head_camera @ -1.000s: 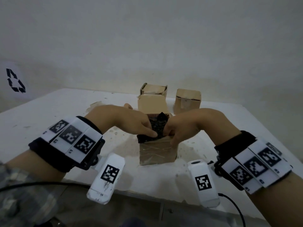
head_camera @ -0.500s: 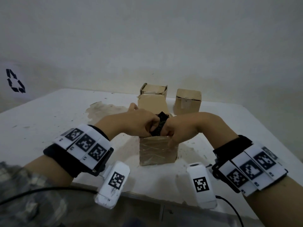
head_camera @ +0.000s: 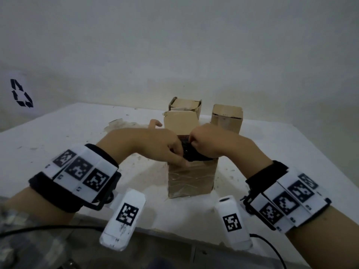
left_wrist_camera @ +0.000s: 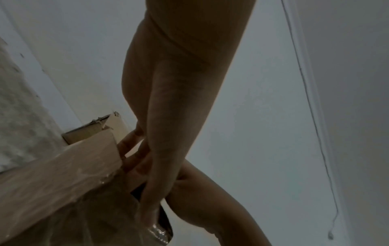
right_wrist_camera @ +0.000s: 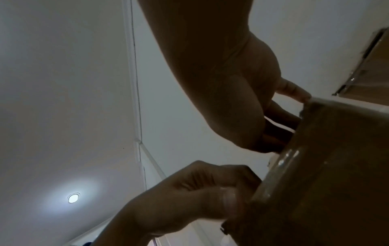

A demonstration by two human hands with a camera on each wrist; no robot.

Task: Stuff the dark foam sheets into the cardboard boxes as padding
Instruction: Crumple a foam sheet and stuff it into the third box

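Note:
A small taped cardboard box (head_camera: 191, 179) stands near the table's front edge, its back flap (head_camera: 179, 123) upright. A dark foam sheet (head_camera: 189, 155) bulges out of its open top. My left hand (head_camera: 177, 156) grips the foam from the left, thumb down on the box front. My right hand (head_camera: 196, 150) is curled like a fist on the foam from the right, knuckles against the left hand. In the right wrist view the right fingers (right_wrist_camera: 280, 119) reach over the box (right_wrist_camera: 326, 166) rim. How much foam lies inside is hidden.
Two more cardboard boxes stand at the back of the white table (head_camera: 68, 133): one with loose flaps (head_camera: 185, 104) and one closed (head_camera: 227, 118). A wall runs close behind them. A cable (head_camera: 272, 247) hangs off the front edge.
The foam stood well above the box a second ago; it now sits lower. Both hands have closed in over the opening, knuckles together.

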